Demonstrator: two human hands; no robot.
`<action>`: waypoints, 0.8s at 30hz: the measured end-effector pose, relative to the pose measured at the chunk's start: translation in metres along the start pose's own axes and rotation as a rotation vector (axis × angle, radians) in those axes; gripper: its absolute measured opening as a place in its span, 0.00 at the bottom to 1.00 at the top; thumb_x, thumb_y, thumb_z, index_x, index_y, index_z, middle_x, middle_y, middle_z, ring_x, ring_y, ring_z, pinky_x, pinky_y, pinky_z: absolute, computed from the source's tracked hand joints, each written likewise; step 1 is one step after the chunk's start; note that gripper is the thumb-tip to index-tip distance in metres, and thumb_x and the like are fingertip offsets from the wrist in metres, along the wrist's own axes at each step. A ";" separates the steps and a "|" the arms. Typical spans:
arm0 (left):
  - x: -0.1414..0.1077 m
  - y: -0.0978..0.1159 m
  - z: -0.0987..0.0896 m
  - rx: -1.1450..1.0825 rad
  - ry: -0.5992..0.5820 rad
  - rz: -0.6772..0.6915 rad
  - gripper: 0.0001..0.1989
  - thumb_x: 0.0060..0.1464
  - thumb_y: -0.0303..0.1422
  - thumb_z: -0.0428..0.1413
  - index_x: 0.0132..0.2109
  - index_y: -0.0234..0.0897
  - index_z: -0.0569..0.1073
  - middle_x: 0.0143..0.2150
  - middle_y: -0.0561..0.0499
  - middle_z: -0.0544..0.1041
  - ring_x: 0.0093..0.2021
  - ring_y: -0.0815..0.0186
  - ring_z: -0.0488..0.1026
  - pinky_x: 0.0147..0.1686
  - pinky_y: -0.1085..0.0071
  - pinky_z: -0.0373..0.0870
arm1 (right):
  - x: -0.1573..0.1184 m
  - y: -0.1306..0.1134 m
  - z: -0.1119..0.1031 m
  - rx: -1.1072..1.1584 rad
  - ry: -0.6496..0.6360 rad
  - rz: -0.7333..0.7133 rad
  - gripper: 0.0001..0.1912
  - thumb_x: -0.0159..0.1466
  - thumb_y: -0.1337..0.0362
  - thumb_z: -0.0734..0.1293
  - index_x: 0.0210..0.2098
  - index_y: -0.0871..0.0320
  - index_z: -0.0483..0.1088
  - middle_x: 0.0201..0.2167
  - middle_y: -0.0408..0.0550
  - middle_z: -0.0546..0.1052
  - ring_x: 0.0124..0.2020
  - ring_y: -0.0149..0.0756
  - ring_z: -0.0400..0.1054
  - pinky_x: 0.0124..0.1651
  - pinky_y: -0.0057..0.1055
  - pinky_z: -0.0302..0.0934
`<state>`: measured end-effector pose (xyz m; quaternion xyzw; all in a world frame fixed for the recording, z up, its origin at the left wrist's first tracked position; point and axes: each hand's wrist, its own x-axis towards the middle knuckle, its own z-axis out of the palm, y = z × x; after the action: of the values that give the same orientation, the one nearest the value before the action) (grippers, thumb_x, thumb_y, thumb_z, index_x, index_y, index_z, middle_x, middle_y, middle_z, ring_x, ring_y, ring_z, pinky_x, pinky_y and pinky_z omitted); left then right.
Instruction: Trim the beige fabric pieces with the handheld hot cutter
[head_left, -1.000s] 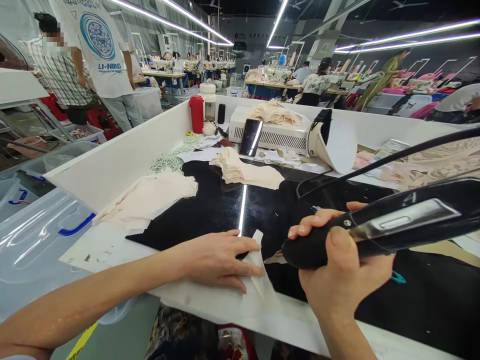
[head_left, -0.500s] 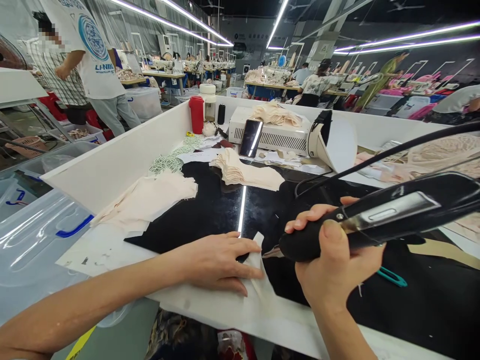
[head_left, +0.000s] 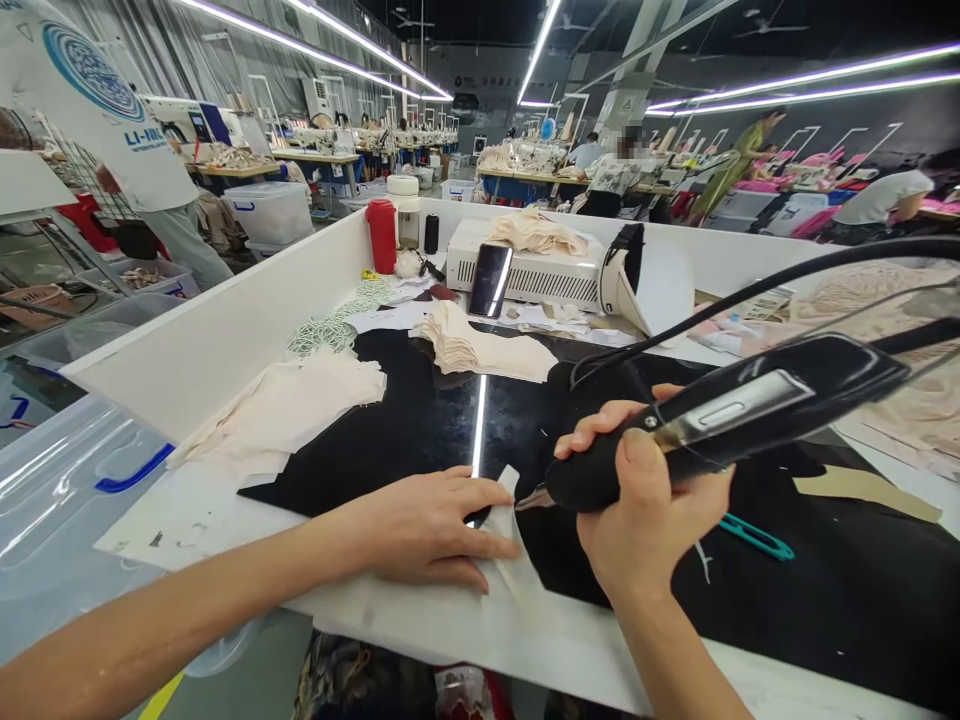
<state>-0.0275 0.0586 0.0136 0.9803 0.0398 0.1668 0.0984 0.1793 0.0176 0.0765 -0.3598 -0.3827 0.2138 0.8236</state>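
Note:
My left hand lies flat with its fingers spread, pressing a narrow pale cloth piece against the near edge of the table. My right hand is wrapped round a black corded hand tool with a silver panel on its side. The tool's pointed metal tip is at the cloth's right edge, close to my left fingertips. Beneath both hands spreads a black mat. Part of the cloth is hidden under my left fingers.
A stack of cream cloth pieces sits beyond my hands, with more pale cloth to the left. A phone leans on a white vented box. A teal slim tool lies right. White walls border the table; a person stands at left.
The whole view has shifted slightly, so most things sit a little further left. Both hands keep their places on the cloth and the tool. The person at left has moved towards the frame's edge.

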 end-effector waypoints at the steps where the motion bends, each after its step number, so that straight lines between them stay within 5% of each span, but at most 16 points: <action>1: 0.000 0.000 0.000 0.001 -0.001 -0.002 0.21 0.82 0.49 0.56 0.68 0.43 0.82 0.71 0.32 0.77 0.69 0.49 0.79 0.68 0.55 0.76 | -0.001 0.002 -0.001 -0.004 -0.012 0.005 0.26 0.62 0.53 0.84 0.52 0.49 0.71 0.31 0.33 0.80 0.23 0.33 0.74 0.29 0.35 0.74; 8: -0.003 -0.002 -0.005 -0.073 0.013 -0.023 0.22 0.82 0.48 0.57 0.67 0.40 0.84 0.70 0.31 0.78 0.69 0.46 0.79 0.70 0.52 0.76 | -0.003 0.010 -0.005 -0.024 -0.109 0.005 0.24 0.68 0.51 0.83 0.53 0.49 0.71 0.34 0.34 0.82 0.25 0.31 0.75 0.33 0.34 0.74; 14: -0.002 0.002 -0.014 -0.210 -0.025 -0.264 0.19 0.84 0.40 0.55 0.72 0.42 0.80 0.69 0.40 0.81 0.65 0.53 0.81 0.68 0.58 0.79 | 0.007 0.000 -0.013 -0.120 -0.117 -0.034 0.23 0.66 0.46 0.83 0.46 0.48 0.70 0.36 0.37 0.81 0.29 0.34 0.75 0.35 0.37 0.76; 21: 0.005 -0.001 -0.009 -0.099 0.036 -0.361 0.13 0.83 0.34 0.56 0.59 0.38 0.86 0.55 0.44 0.82 0.55 0.57 0.82 0.58 0.64 0.81 | 0.021 -0.015 -0.045 -0.459 -0.182 -0.041 0.29 0.68 0.47 0.81 0.62 0.49 0.73 0.59 0.52 0.83 0.58 0.48 0.78 0.61 0.50 0.74; 24: 0.003 -0.002 -0.013 -0.101 0.053 -0.361 0.14 0.83 0.32 0.54 0.51 0.38 0.86 0.50 0.46 0.81 0.50 0.60 0.81 0.54 0.67 0.80 | 0.013 -0.014 -0.065 -0.524 -0.018 -0.133 0.34 0.66 0.47 0.81 0.66 0.49 0.73 0.63 0.53 0.79 0.63 0.49 0.75 0.64 0.50 0.72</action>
<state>-0.0287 0.0636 0.0261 0.9462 0.2094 0.1741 0.1747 0.2393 -0.0110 0.0643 -0.5328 -0.4552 0.0561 0.7112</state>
